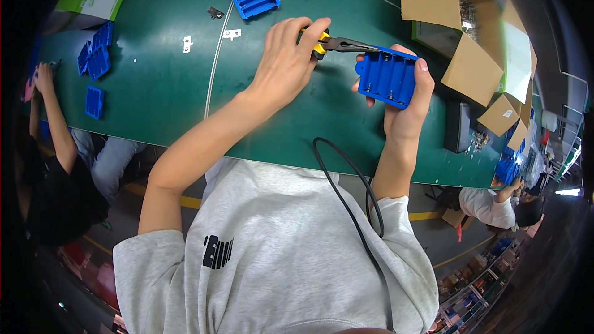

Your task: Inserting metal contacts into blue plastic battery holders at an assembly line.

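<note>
Have pliers (345, 44) in the left hand (284, 55), fingers curled closed around yellow-and-black handles. Have a blue four-slot tray (388, 77) in the right hand (408, 108), thumb along the right side, fingers wrapped behind and showing past the left and far edges; holding over the green table (291, 133), right of the pliers. See plier nose meeting the tray's far wall; can't tell whether clamped on metal, on plastic or only touching. Could skid along that wall and gouge plastic, from coming in nearly parallel to the edge. Could bend or crack the wall from over-squeezing or twisting, probably thin. Could kink a small metal contact (387, 57) from catching off-centre. Could nip a right-hand fingertip, from gripping so near the nose. Could rock or drop the tray under load, from bracing by hand alone. Less likely: could snag the black cable (314, 145), looped near side between forearms, from swinging an elbow. Would also watch loose metal plates (187, 44), far left: easy to sweep away.
</note>
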Available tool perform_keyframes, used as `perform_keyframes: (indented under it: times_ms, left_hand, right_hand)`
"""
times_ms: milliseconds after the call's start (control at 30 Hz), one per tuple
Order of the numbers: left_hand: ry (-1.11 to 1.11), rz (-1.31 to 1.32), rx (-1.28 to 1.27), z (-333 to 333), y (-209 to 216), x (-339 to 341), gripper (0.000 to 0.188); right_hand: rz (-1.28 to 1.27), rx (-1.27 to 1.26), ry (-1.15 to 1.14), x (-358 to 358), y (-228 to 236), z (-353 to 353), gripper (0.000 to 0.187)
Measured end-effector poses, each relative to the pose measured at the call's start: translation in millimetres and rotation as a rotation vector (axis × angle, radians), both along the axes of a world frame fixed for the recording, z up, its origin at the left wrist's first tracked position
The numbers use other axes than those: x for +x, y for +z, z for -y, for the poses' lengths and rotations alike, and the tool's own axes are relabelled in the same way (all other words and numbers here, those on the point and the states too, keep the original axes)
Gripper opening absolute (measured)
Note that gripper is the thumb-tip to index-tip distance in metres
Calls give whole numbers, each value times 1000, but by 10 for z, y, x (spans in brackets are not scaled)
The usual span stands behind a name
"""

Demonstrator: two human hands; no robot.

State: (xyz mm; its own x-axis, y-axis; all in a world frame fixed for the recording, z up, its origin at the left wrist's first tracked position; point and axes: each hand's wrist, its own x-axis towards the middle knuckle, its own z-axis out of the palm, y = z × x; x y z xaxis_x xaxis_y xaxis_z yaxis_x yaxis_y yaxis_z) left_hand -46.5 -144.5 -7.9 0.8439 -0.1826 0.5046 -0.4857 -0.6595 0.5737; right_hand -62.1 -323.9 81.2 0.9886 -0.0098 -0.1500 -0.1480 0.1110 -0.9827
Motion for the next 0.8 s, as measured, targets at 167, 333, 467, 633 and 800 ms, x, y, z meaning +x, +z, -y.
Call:
perform_keyframes:
  times_ms: [167, 333, 467, 633, 800]
  left_hand:
    - [-1, -6, 2, -14, 2, -3, 74]
    - [11, -47, 52, -45, 5, -22, 71]
    - [-3, -39, 92, -89, 48, -21, 66]
    - [-146, -92, 142, -232, 80, 16, 55]
    - [-263, -116, 210, -357, 201, 124, 51]
  right_hand:
    - [-5, 8, -3, -7, 13, -17, 54]
    - [-11, 13, 52, -11, 6, 12, 51]
    - [-70, 52, -1, 25, 21, 19, 53]
    - [-185, 162, 99, 69, -2, 65, 50]
    - [-249, 279, 137, 93, -22, 105, 53]
